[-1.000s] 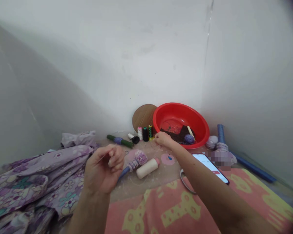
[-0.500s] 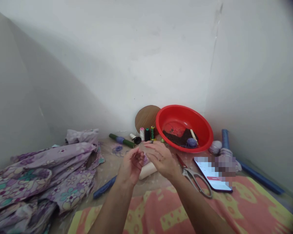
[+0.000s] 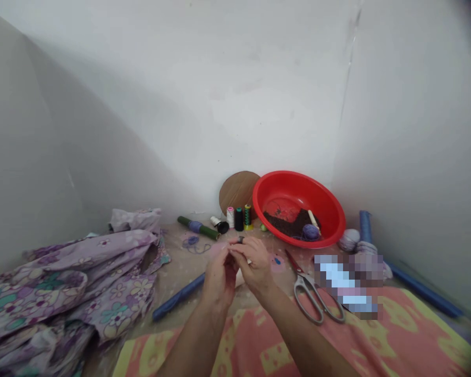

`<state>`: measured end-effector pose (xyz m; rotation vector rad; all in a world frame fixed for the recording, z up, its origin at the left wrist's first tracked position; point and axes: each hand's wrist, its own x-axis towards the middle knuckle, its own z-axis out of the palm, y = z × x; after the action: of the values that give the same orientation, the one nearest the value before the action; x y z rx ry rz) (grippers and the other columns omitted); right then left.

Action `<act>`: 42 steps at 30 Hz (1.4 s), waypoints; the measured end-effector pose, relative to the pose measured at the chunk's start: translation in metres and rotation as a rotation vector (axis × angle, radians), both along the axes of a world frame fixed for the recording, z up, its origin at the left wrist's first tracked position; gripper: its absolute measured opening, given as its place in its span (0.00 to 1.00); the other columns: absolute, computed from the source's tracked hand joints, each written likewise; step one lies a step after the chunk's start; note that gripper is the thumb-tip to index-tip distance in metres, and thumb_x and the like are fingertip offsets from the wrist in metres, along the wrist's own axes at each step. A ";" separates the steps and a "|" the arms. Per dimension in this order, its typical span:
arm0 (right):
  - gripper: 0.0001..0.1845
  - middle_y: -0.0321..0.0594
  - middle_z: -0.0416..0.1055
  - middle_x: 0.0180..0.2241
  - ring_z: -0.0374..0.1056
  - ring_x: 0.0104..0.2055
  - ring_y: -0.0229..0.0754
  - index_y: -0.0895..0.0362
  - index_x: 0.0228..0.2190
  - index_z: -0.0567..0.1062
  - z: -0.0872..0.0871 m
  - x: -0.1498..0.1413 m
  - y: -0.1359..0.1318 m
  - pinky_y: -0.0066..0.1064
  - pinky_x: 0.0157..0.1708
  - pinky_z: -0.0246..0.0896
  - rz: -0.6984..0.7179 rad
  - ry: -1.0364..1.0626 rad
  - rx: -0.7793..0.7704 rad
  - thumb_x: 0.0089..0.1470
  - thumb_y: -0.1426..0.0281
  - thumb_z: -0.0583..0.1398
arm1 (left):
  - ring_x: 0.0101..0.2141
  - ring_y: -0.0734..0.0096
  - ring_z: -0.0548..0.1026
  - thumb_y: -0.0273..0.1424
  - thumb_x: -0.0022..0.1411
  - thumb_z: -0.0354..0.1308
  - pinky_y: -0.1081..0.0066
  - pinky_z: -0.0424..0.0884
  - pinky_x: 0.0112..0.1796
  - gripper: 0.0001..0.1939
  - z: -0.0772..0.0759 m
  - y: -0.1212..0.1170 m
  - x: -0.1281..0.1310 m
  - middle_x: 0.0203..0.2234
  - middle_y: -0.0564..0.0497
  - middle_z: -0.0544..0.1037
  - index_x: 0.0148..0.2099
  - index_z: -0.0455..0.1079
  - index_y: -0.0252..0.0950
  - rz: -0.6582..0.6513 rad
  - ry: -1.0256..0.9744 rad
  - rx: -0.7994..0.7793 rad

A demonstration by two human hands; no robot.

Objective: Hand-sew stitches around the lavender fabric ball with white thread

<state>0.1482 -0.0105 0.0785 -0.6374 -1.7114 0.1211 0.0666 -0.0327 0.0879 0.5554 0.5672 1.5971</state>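
Note:
My left hand [image 3: 219,275] and my right hand [image 3: 256,263] meet over the middle of the table, fingertips pinched together and touching. Whatever lies between the fingers is too small or hidden to make out. A dark ring sits on a finger of my right hand. Beneath the hands, a pale cylinder-shaped thing [image 3: 240,279] shows only in part. Just right of my right hand lie scissors [image 3: 312,293] with grey handles and red-brown blades. A blue rod [image 3: 176,299] is left of my left hand. Loose purple yarn [image 3: 191,243] lies farther back.
A red basin [image 3: 294,180] leans at the back, holding dark crumbly material and a purple yarn ball [image 3: 310,232]. Thread spools [image 3: 239,218] and a green stick [image 3: 200,227] lie beside it. Floral cloth [image 3: 113,283] covers the left; a pink-yellow cloth [image 3: 255,345] lies in front.
My fingers have come together; a moment ago the hands were slightly apart, with the right hand's fingers stretched toward the left. The whole view has shifted slightly.

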 end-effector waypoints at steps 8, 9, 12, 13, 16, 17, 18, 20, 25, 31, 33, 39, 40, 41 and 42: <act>0.08 0.34 0.67 0.23 0.62 0.26 0.33 0.57 0.24 0.69 0.018 0.009 -0.001 0.25 0.28 0.57 0.134 0.401 -0.444 0.50 0.68 0.52 | 0.27 0.73 0.70 0.33 0.46 0.57 0.74 0.64 0.33 0.10 -0.011 0.005 -0.017 0.23 0.49 0.74 0.25 0.71 0.30 0.116 0.440 0.050; 0.08 0.34 0.67 0.22 0.61 0.25 0.33 0.57 0.23 0.68 0.020 0.011 0.000 0.25 0.27 0.56 0.146 0.426 -0.460 0.50 0.68 0.53 | 0.27 0.73 0.70 0.34 0.45 0.58 0.74 0.64 0.32 0.10 -0.011 0.006 -0.020 0.22 0.49 0.74 0.25 0.71 0.30 0.141 0.514 0.057; 0.09 0.33 0.67 0.21 0.58 0.19 0.30 0.57 0.24 0.65 0.021 0.016 0.004 0.23 0.20 0.54 0.246 0.506 -0.528 0.49 0.65 0.53 | 0.24 0.74 0.68 0.35 0.44 0.58 0.76 0.63 0.28 0.11 -0.010 0.007 -0.028 0.19 0.51 0.72 0.22 0.70 0.30 0.159 0.685 0.080; 0.09 0.32 0.66 0.20 0.57 0.16 0.30 0.57 0.25 0.64 0.021 0.018 0.005 0.22 0.17 0.52 0.297 0.532 -0.564 0.49 0.63 0.53 | 0.23 0.75 0.67 0.35 0.44 0.58 0.77 0.63 0.27 0.11 -0.008 0.006 -0.030 0.18 0.51 0.72 0.21 0.70 0.31 0.160 0.722 0.086; 0.10 0.31 0.66 0.19 0.55 0.13 0.29 0.56 0.28 0.62 0.025 0.023 0.006 0.21 0.12 0.49 0.447 0.596 -0.649 0.48 0.61 0.54 | 0.21 0.77 0.66 0.34 0.44 0.58 0.78 0.61 0.25 0.11 0.001 0.004 -0.033 0.16 0.53 0.70 0.18 0.69 0.32 0.160 0.778 0.108; 0.10 0.31 0.66 0.19 0.56 0.13 0.29 0.56 0.29 0.62 0.028 0.025 0.005 0.21 0.12 0.49 0.484 0.611 -0.655 0.48 0.62 0.54 | 0.21 0.77 0.66 0.33 0.44 0.58 0.79 0.61 0.25 0.10 0.004 0.002 -0.034 0.15 0.53 0.70 0.18 0.68 0.32 0.152 0.781 0.118; 0.10 0.30 0.65 0.18 0.56 0.13 0.29 0.55 0.29 0.63 0.032 0.027 0.004 0.21 0.12 0.49 0.511 0.621 -0.651 0.48 0.62 0.54 | 0.21 0.78 0.65 0.33 0.44 0.59 0.79 0.61 0.24 0.10 0.008 0.001 -0.035 0.15 0.53 0.69 0.17 0.68 0.33 0.138 0.775 0.127; 0.09 0.29 0.64 0.17 0.55 0.13 0.29 0.56 0.29 0.64 0.041 0.031 0.002 0.20 0.13 0.49 0.543 0.628 -0.623 0.48 0.63 0.54 | 0.19 0.79 0.64 0.30 0.43 0.59 0.80 0.60 0.23 0.08 0.015 -0.001 -0.036 0.14 0.54 0.68 0.17 0.67 0.33 0.113 0.727 0.125; 0.07 0.28 0.61 0.15 0.55 0.14 0.29 0.56 0.29 0.66 0.068 0.041 0.001 0.20 0.13 0.51 0.557 0.646 -0.510 0.48 0.66 0.55 | 0.16 0.83 0.60 0.29 0.43 0.60 0.81 0.55 0.19 0.04 0.023 -0.002 -0.044 0.11 0.57 0.65 0.24 0.70 0.32 0.080 0.760 0.152; 0.06 0.27 0.61 0.15 0.58 0.16 0.29 0.55 0.29 0.67 0.086 0.056 0.011 0.21 0.16 0.55 0.477 0.747 -0.374 0.47 0.66 0.56 | 0.14 0.83 0.56 0.31 0.42 0.61 0.80 0.50 0.17 0.06 0.026 -0.005 -0.074 0.10 0.57 0.64 0.21 0.71 0.32 0.105 1.015 0.139; 0.07 0.27 0.60 0.15 0.58 0.16 0.29 0.55 0.29 0.66 0.088 0.063 0.015 0.21 0.16 0.56 0.448 0.790 -0.345 0.47 0.66 0.56 | 0.14 0.83 0.55 0.30 0.40 0.62 0.79 0.49 0.16 0.05 0.028 -0.009 -0.087 0.09 0.57 0.63 0.20 0.71 0.33 0.122 1.002 0.112; 0.08 0.26 0.59 0.15 0.58 0.16 0.29 0.55 0.29 0.66 0.103 0.076 0.019 0.21 0.17 0.57 0.379 0.867 -0.280 0.45 0.65 0.58 | 0.17 0.79 0.61 0.31 0.40 0.62 0.79 0.57 0.21 0.08 0.028 -0.018 -0.121 0.11 0.55 0.65 0.16 0.69 0.34 0.216 1.033 0.138; 0.07 0.26 0.59 0.15 0.58 0.16 0.29 0.55 0.28 0.66 0.106 0.077 0.019 0.21 0.17 0.58 0.376 0.869 -0.264 0.46 0.65 0.57 | 0.20 0.77 0.64 0.31 0.41 0.61 0.79 0.60 0.24 0.10 0.027 -0.018 -0.124 0.13 0.53 0.67 0.14 0.67 0.33 0.228 1.037 0.162; 0.07 0.26 0.59 0.15 0.58 0.17 0.29 0.55 0.28 0.66 0.110 0.077 0.018 0.21 0.18 0.58 0.376 0.867 -0.246 0.46 0.65 0.57 | 0.23 0.75 0.66 0.32 0.41 0.61 0.78 0.61 0.26 0.12 0.026 -0.018 -0.126 0.14 0.52 0.69 0.13 0.66 0.33 0.235 1.035 0.179; 0.07 0.26 0.59 0.15 0.58 0.17 0.29 0.55 0.28 0.66 0.114 0.078 0.018 0.21 0.18 0.59 0.378 0.862 -0.229 0.46 0.65 0.57 | 0.24 0.74 0.67 0.32 0.42 0.61 0.78 0.62 0.28 0.13 0.024 -0.018 -0.128 0.14 0.51 0.69 0.12 0.65 0.33 0.236 1.023 0.189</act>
<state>0.2259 0.0073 0.1925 -0.3314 -0.9580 0.7556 -0.0613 -0.0507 0.1122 1.5172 1.2714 1.5114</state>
